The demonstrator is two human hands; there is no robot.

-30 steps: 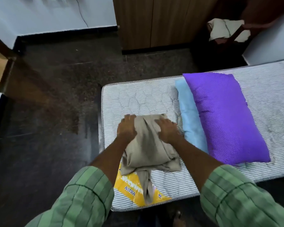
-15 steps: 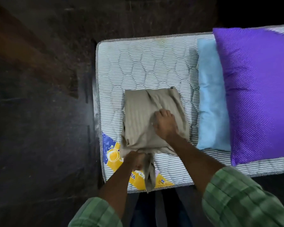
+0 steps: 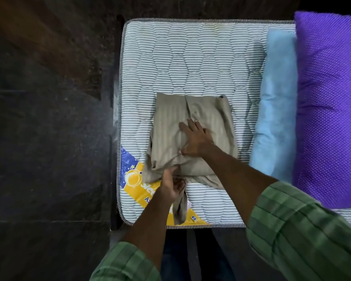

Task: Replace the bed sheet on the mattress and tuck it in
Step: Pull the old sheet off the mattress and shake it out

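While flat on mattress [image 3: 190,57], folded sheet [image 3: 190,110].

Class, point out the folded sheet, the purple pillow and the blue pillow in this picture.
folded sheet [image 3: 170,122]: head view, flat upper left part.
purple pillow [image 3: 330,102]: head view, middle of its top face.
blue pillow [image 3: 276,102]: head view, middle of the visible strip.

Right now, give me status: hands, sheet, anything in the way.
Left hand grips sheet's near end; right hand flat on top. Folded beige sheet on bare mattress. Blue pillow and purple pillow occupy mattress.
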